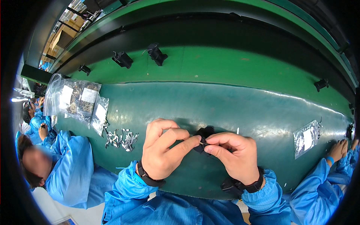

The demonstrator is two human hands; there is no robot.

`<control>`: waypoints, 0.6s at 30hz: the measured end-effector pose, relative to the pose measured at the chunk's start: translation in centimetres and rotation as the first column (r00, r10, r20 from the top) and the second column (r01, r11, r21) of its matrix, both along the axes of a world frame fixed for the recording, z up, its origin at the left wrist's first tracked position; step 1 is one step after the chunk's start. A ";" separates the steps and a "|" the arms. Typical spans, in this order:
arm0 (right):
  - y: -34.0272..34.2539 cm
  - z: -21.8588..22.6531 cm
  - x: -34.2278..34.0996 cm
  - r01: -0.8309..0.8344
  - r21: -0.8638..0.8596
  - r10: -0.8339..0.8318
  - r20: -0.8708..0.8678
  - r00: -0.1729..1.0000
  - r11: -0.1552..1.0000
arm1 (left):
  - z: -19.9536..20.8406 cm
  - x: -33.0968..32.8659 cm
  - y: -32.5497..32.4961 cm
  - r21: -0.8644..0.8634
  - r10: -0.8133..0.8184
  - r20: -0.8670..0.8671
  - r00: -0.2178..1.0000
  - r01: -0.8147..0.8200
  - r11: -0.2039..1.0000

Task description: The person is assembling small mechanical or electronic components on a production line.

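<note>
My left hand [162, 149] and my right hand [231, 154] meet over the dark green table [225, 108], and both pinch a small black plastic part [204, 138] between thumb and fingertips. The part is mostly hidden by my fingers; its top sticks out above them. Each wrist carries a black strap over a blue sleeve. A pile of small silver metal clips [122, 138] lies on the table to the left of my left hand.
Clear bags of parts [77, 98] lie at the table's far left, and another bag [307, 138] at the right. Black parts [157, 53] sit on the green conveyor belt beyond. Co-workers in blue sit at left [71, 165] and right [339, 150].
</note>
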State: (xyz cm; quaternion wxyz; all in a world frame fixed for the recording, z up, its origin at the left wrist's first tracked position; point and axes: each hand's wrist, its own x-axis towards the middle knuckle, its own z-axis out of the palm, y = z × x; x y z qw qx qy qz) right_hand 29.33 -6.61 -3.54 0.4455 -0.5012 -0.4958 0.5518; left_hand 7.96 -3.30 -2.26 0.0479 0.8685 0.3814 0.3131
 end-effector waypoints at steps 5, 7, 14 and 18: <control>-0.1 -0.2 0.0 0.001 -0.083 -0.009 -0.100 0.995 0.997 | 0.4 0.0 0.0 0.014 0.006 0.008 1.000 -0.006 1.000; -0.1 -0.2 0.2 -0.018 -0.123 0.000 -0.140 0.990 0.992 | 0.6 0.1 0.0 0.002 0.011 0.026 1.000 -0.012 1.000; 0.0 0.0 0.1 -0.042 -0.197 -0.004 -0.231 0.973 0.980 | 0.1 0.5 -0.2 0.003 0.002 0.094 0.996 -0.002 1.000; 0.1 -0.3 0.1 -0.031 -0.162 -0.004 -0.211 0.977 0.986 | 0.1 0.8 -0.4 -0.008 0.013 0.118 0.993 -0.012 1.000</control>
